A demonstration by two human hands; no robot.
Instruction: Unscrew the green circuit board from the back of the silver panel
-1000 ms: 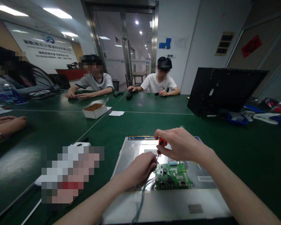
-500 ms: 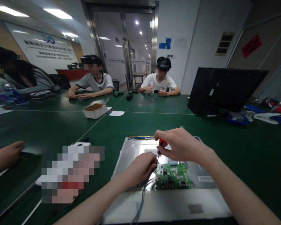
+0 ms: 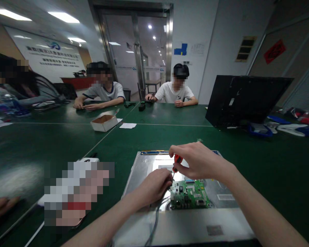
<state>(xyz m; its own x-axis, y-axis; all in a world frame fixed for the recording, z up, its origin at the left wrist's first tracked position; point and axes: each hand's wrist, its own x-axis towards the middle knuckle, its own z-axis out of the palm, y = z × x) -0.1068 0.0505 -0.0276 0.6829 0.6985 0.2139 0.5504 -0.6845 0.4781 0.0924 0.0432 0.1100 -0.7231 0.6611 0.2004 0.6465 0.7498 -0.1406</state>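
My right hand is closed around the orange-red handle of a screwdriver. The shaft points down at the upper left corner of a green circuit board. Beside the tip, my left hand has its fingers curled together; whatever they pinch is hidden. The board lies on the silver metal back of a flat display panel. Grey cables run from near my left hand toward the front edge.
A black monitor stands at the right. An open white box and paper lie farther back. To the left are blurred-out items and another person's hand. Several people sit around the green table.
My hands and the screwdriver have hardly moved. The other person's hand at left has drawn down toward the frame's edge. Across the table, a person's hand has moved left.
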